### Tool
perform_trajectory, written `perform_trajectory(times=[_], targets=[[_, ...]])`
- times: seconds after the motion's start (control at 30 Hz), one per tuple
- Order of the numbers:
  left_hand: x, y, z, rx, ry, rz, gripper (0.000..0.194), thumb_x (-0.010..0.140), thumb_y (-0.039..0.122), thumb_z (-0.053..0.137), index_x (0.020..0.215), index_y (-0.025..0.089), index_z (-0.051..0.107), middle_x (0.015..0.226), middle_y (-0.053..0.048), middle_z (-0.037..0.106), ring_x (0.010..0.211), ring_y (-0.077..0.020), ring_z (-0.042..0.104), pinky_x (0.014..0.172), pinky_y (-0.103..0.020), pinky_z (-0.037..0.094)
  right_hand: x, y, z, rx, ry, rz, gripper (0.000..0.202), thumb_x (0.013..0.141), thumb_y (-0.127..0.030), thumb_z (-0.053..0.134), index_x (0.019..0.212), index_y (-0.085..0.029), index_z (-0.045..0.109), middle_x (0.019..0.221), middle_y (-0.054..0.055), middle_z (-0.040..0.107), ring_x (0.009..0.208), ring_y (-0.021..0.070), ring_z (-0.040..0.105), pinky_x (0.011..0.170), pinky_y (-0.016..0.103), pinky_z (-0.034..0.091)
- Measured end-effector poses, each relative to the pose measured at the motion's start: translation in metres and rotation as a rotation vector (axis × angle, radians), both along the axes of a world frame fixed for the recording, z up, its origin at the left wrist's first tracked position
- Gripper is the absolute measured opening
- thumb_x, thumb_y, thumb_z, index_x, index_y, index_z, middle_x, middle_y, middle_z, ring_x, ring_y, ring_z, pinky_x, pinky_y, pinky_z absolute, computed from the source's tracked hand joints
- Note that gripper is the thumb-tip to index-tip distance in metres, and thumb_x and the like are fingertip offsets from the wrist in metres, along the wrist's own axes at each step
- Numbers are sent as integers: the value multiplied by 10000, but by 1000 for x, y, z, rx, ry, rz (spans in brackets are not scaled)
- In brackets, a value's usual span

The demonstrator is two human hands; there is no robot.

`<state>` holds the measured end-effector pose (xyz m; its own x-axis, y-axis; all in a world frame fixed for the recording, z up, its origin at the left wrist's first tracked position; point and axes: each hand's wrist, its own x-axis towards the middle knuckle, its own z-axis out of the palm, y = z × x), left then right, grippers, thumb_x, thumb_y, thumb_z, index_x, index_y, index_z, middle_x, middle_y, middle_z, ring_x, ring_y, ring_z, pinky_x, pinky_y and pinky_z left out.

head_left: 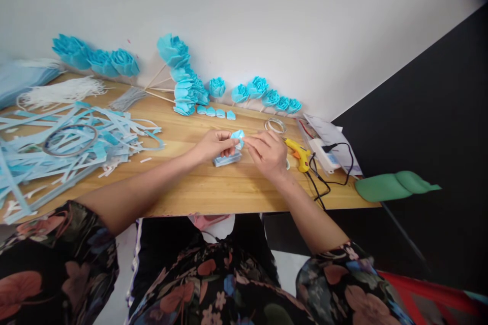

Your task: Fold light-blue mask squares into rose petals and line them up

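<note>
A small light-blue piece of folded material (238, 135) is held between my two hands over the middle of the table. My left hand (215, 145) pinches its left side with thumb and fingers. From the right, the fingertips of my right hand (268, 153) press together at its edge. Just below lies a stack of pale blue strips or pieces (227, 159). Beyond my hands several small folded blue pieces (220, 113) sit in a row. A yellow glue gun (299, 154) rests right of my right hand.
Blue flowers on sticks (186, 86) lean along the wall. Cut strips (95, 137) heap at the left around a ring (70, 140). Tape rolls (275, 125), a white power strip (326, 155), papers (335, 134), black cords and a green bottle (392, 186) are at the right.
</note>
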<state>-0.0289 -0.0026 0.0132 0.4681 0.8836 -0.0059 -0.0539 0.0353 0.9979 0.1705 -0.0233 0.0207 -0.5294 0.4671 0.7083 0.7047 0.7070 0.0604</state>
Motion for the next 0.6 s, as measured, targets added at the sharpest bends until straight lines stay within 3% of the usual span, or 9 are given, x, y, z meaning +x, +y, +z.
perform_trajectory(times=[0.17,0.33,0.47,0.6], targets=[[-1,1,-4,-7,-32,22,276,830,295,657,616,131,599,553,1,599,490,-64,496,502,-187,377,-2,2,1,-101,-14,-12,205,942,-208,567,1033,-219,751,925,62,738,867,198,624,774,354,497],[-1,3,-7,-19,-61,54,286,826,315,663,614,135,596,536,1,586,476,-67,492,493,-196,369,1,5,6,-261,43,72,234,912,-301,617,1105,-243,737,1027,71,725,943,217,641,831,391,514],[-2,3,-7,4,-85,46,280,827,342,672,654,134,600,560,3,591,492,-65,499,506,-197,376,4,8,5,-565,401,52,321,969,-361,515,1240,-270,660,1083,64,722,1022,206,667,841,370,543],[0,3,-8,17,-89,34,280,817,357,698,690,134,585,561,13,583,478,-58,486,492,-194,370,-1,11,-3,-837,663,85,398,938,-412,556,1293,-239,606,973,53,721,918,187,682,730,309,554]])
